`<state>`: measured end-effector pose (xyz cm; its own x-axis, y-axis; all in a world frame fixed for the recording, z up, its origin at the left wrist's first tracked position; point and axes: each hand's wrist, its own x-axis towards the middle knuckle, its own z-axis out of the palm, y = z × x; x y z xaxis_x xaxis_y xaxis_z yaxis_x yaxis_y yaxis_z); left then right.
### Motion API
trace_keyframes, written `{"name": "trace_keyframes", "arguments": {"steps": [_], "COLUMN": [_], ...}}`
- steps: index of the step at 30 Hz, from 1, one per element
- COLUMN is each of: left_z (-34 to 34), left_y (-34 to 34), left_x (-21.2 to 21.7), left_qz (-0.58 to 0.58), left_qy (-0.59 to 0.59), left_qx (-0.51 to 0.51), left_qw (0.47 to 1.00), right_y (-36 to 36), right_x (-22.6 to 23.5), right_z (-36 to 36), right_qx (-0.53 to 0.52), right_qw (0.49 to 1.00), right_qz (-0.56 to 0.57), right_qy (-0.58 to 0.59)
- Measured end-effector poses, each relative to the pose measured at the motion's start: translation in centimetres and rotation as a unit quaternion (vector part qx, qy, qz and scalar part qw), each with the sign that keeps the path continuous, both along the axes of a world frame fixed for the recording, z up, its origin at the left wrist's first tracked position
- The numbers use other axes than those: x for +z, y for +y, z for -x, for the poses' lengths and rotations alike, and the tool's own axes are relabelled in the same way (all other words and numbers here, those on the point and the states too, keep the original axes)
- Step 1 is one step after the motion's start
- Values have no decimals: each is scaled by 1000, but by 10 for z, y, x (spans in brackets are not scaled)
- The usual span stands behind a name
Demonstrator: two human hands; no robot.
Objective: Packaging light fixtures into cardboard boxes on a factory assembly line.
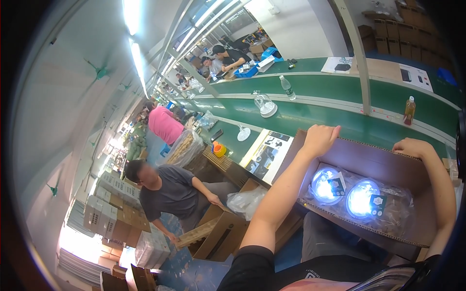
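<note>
An open cardboard box [359, 228] stands tilted in front of me, between my forearms. My left hand [320, 139] grips its far rim near the left corner, the fingertips hidden over the edge. Further right along the same rim, my right hand [411, 147] is bent over the cardboard and holds it. Inside the box lie two round lamps, a left one [322, 182] and a right one [359, 196], both glowing bluish white. Each has a dark green tag, and crumpled clear plastic wrap [399, 209] lies beside them.
A green conveyor belt [320, 114] runs beyond the box, carrying a clear domed lamp [266, 107] and a water bottle [287, 88]. An amber drink bottle [409, 110] stands farther right. At left, a seated co-worker [170, 194] holds another carton [221, 235]. A tape dispenser [219, 149] lies nearby.
</note>
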<state>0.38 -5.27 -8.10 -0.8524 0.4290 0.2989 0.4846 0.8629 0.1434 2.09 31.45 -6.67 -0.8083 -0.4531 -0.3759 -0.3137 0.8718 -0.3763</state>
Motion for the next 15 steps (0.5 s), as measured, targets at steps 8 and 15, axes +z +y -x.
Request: {"name": "trace_keyframes", "arguments": {"steps": [8,15], "left_z": [-1,0], "left_y": [1,0], "left_x": [2,2], "left_qz": [-8,-6], "left_qy": [2,3], "left_qx": [-5,-4], "left_qw": [1000,1000], "right_y": [5,1], "right_x": [-10,-3], "right_z": [7,4], "right_qx": [12,4], "right_qw": [1000,1000], "right_qz": [-10,-1], "right_qy": [3,-2]}}
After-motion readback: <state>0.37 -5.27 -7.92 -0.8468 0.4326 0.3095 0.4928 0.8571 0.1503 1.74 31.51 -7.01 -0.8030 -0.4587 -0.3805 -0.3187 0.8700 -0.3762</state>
